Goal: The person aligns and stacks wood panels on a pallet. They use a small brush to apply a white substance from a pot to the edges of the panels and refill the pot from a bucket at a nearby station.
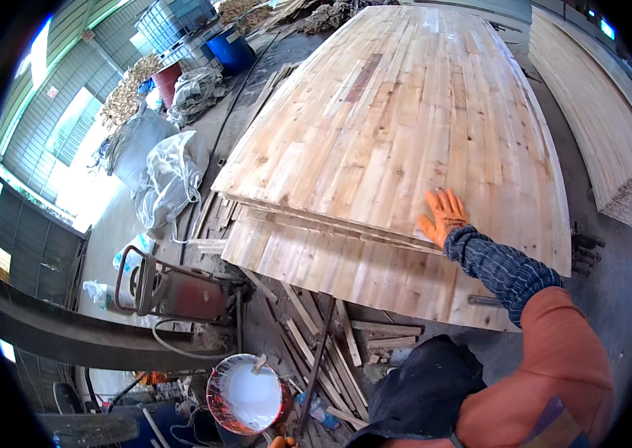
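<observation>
The large panel (pixel 398 142) was formed of smooth, knotty wood strips, with a faint sheen seen toward its far end. Rough, unfinished wood was shown by the scrap sticks (pixel 346 333). The right hand (pixel 446 214) was covered by an orange glove (pixel 449 219) of matt look, its forearm by a striped cloth sleeve (pixel 499 269). Smooth white liquid (pixel 252 396) was held in a smeared bucket (pixel 216 404); crumpled, cloudy plastic was seen in the sacks (pixel 174 170).

Orange gloves (pixel 453 221) cover the hands (pixel 446 214); a wrinkled dark oversleeve (pixel 499 270) bears thin, pale, broken stripes, meeting a coral-orange sleeve (pixel 564 336), with black cloth (pixel 429 384) at the front.
</observation>
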### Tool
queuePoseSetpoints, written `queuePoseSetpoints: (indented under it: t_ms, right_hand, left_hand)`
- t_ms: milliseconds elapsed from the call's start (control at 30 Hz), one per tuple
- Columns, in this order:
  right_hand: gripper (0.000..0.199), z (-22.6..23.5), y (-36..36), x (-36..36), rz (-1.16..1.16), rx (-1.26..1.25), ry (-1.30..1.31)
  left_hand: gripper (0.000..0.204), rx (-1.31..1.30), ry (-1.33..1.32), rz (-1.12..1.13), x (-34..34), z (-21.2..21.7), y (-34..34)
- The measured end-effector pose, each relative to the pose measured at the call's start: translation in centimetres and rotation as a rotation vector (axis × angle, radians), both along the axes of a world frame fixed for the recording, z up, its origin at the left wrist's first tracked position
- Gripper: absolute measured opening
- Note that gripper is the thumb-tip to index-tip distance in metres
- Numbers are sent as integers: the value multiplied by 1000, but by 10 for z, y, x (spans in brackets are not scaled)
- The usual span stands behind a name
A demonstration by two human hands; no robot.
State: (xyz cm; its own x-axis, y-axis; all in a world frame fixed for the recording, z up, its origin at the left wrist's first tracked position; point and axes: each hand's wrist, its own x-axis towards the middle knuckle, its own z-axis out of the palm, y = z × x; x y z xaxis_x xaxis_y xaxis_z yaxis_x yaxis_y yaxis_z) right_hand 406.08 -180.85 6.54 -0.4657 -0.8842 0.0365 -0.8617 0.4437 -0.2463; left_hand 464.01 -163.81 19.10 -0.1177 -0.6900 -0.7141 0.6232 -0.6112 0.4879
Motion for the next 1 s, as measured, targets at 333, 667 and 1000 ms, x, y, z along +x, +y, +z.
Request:
queuePoseSetpoints:
  t_ms: [333,667,1000]
  right_hand:
    - [65,6,-18,21,-63,-24,37]
    - [57,-17,-10,1,-69,-42,143]
    - [53,-37,-63,-14,-136,83,119]
  left_hand:
    - [16,31,-13,-42,67,-1,-109]
    - [22,68,-64,25,123,-25,-157]
    - [41,1,-341,20,153,18,-286]
